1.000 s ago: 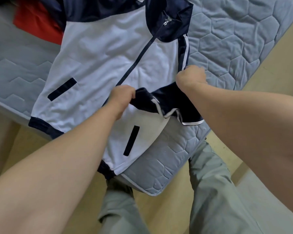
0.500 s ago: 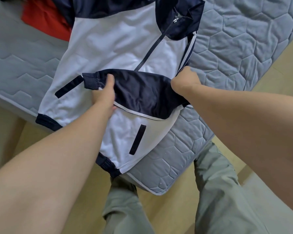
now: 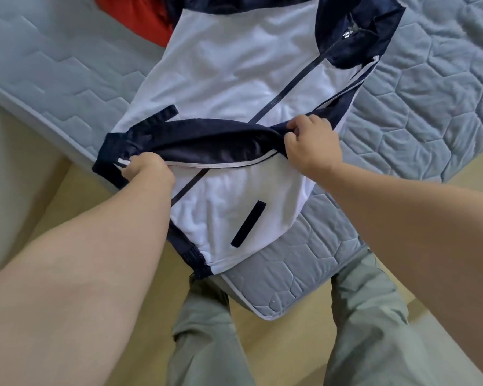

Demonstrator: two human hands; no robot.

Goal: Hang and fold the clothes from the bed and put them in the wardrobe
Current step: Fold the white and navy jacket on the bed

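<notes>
A white and navy zip jacket (image 3: 234, 65) lies face up across the corner of the bed, its collar far from me and its hem hanging over the near edge. Its navy sleeve (image 3: 207, 137) is stretched sideways over the white front. My left hand (image 3: 148, 169) grips the sleeve near its ribbed cuff at the jacket's left side. My right hand (image 3: 311, 143) pinches the sleeve's other end near the jacket's right edge.
A red garment (image 3: 140, 18) lies on the grey quilted mattress (image 3: 418, 101) behind the jacket's left shoulder. The mattress corner points toward my legs in grey trousers (image 3: 374, 316). Tan floor (image 3: 67, 196) surrounds the bed.
The sleeve has been drawn out leftward across the jacket front, from bunched at the right to fully stretched. My left hand travelled left with the cuff; my right hand stayed near the right edge.
</notes>
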